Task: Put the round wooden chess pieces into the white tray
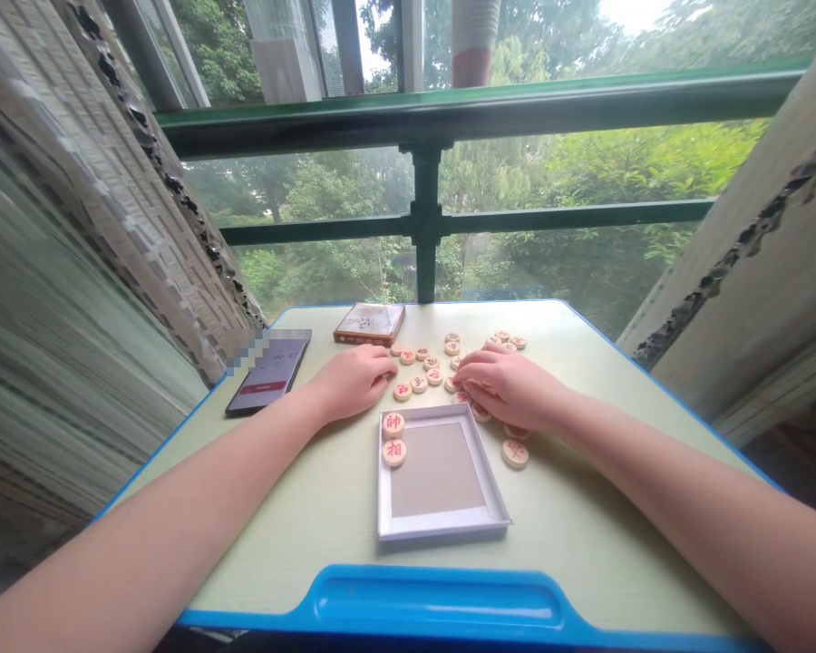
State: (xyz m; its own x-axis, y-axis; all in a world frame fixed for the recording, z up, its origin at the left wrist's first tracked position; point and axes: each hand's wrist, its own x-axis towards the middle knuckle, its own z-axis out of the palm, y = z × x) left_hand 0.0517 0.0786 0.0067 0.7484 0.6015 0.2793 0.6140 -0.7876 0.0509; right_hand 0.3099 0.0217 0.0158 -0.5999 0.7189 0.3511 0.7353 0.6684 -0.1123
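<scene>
Round wooden xiangqi pieces with red or dark characters lie scattered mid-table; one piece (434, 376) is in the gap between my hands. My left hand (357, 379) rests at the left edge of the group, fingers loosely bent and apart, with no piece visible in it. Over the right part of the group, my right hand (513, 384) spreads its fingers, the tips touching or just above pieces and hiding some. Nearer me is a shallow white box tray (442, 523). Two red-marked pieces, an upper one (393, 424) and a lower one (394, 453), sit along its left side.
A phone (270, 372) showing a timer lies at the left of the blue-edged table (278, 544). The box lid (370, 324) with a printed top is at the back. A single red-marked piece (515, 453) lies right of the tray. Curtains flank the table; a green railing (425, 218) stands behind.
</scene>
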